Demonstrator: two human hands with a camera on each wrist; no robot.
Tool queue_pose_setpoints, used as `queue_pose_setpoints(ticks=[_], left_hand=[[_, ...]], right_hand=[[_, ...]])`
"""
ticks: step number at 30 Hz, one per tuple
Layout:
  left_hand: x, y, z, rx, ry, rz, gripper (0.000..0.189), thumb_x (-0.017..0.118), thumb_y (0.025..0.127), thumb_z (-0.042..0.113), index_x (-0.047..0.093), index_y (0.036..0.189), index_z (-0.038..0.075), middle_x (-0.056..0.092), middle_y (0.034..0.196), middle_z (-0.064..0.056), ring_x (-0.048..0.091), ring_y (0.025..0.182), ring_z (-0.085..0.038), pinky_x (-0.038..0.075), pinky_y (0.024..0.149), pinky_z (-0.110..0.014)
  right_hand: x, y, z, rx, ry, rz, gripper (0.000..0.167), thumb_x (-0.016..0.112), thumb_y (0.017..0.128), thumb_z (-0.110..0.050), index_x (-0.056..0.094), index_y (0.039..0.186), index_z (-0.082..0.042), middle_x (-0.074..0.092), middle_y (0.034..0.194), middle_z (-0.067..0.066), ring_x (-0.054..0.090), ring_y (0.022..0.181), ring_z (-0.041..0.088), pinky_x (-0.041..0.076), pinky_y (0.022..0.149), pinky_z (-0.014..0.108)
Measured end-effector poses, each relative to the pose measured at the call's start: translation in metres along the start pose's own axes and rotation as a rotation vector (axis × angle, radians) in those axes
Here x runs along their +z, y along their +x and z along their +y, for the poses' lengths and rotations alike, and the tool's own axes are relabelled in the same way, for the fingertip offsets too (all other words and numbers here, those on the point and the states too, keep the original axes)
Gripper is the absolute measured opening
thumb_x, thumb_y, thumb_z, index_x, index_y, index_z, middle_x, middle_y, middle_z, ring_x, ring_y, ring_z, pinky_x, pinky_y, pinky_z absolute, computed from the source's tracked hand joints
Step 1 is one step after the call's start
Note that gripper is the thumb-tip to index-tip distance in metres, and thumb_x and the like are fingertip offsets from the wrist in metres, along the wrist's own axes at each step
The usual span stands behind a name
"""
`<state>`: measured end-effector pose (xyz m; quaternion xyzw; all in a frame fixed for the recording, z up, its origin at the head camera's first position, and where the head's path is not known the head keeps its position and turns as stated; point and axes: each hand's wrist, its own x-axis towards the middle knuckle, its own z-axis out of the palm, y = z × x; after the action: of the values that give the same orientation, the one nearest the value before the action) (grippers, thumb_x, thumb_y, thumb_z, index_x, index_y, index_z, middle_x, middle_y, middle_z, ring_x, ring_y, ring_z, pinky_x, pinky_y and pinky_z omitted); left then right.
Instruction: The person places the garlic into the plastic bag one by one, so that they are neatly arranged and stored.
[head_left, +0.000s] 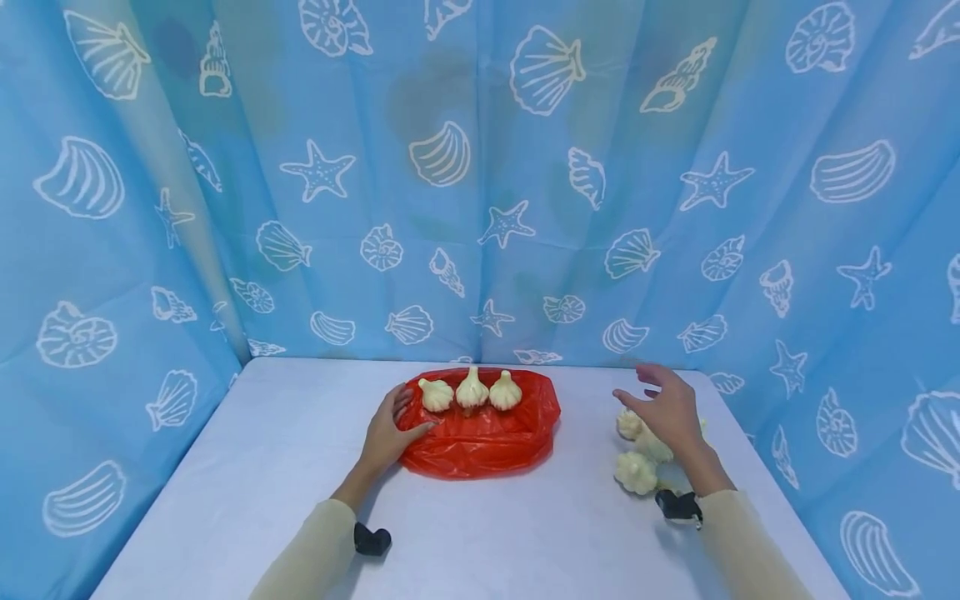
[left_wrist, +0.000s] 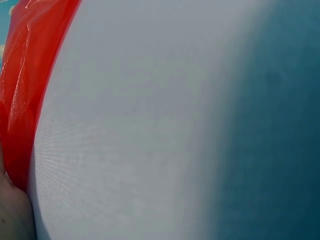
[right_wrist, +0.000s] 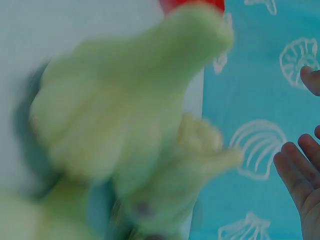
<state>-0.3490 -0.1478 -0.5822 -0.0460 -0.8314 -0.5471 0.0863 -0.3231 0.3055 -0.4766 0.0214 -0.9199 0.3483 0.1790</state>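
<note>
Currently, three garlic bulbs [head_left: 472, 390] sit in a row on the far part of the red plastic bag [head_left: 480, 454]. The left hand [head_left: 385, 433] rests on the bag's left edge, thumb and fingers spread. The right hand [head_left: 669, 410], thumb parted from fingers, hovers near loose garlic heads [head_left: 635, 473] and partly hides them; their count is unclear. The left-wrist view crops the left hand at its edge.

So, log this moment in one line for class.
left hand: touching red bag, left side; right hand: empty, near loose garlic; three garlic bulbs: row, far side of red bag; loose garlic: right side of table
</note>
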Motion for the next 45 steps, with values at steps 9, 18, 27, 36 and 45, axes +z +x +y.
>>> queue_pose_setpoints(ticks=[9,18,27,36,45], left_hand=[[-0.002,-0.001,0.001,-0.004,0.000,0.003,0.093,0.085,0.075,0.030,0.032,0.150,0.016,0.047,0.144,-0.006,0.044,0.133,-0.027,0.046,0.099,-0.045],[-0.003,-0.001,0.001,0.002,-0.009,0.008,0.091,0.085,0.076,0.026,0.032,0.149,0.014,0.048,0.143,-0.007,0.045,0.133,-0.028,0.045,0.100,-0.046],[-0.002,-0.002,0.004,-0.011,-0.008,0.006,0.091,0.085,0.075,0.028,0.033,0.149,0.017,0.048,0.143,-0.003,0.046,0.132,-0.025,0.046,0.100,-0.043],[-0.004,0.000,0.003,-0.008,0.005,0.006,0.091,0.085,0.075,0.030,0.034,0.149,0.018,0.049,0.142,-0.002,0.046,0.131,-0.024,0.046,0.099,-0.043],[-0.002,0.000,0.001,-0.010,0.011,0.010,0.090,0.085,0.076,0.031,0.034,0.149,0.017,0.049,0.142,-0.002,0.047,0.131,-0.024,0.046,0.099,-0.044]], right_hand=[[-0.019,-0.025,0.038,0.081,-0.053,0.081,0.070,0.073,0.086,-0.044,0.050,0.136,-0.002,0.050,0.136,0.024,0.051,0.120,0.045,0.049,0.091,0.057],[-0.025,-0.042,0.053,0.196,-0.060,0.099,0.075,0.071,0.087,-0.045,0.043,0.142,-0.002,0.044,0.141,0.026,0.045,0.125,0.048,0.044,0.094,0.062],[-0.025,-0.049,0.067,0.224,-0.024,0.200,0.067,0.070,0.090,-0.036,0.043,0.144,-0.005,0.045,0.144,0.021,0.045,0.128,0.045,0.044,0.097,0.059],[-0.025,-0.049,0.080,0.250,-0.038,0.190,0.073,0.072,0.089,-0.032,0.037,0.146,-0.002,0.041,0.144,0.025,0.042,0.130,0.045,0.044,0.097,0.058],[-0.018,-0.053,0.092,0.379,-0.011,0.025,0.097,0.069,0.087,-0.048,0.015,0.153,-0.001,0.032,0.146,0.034,0.036,0.130,0.053,0.041,0.097,0.063]])
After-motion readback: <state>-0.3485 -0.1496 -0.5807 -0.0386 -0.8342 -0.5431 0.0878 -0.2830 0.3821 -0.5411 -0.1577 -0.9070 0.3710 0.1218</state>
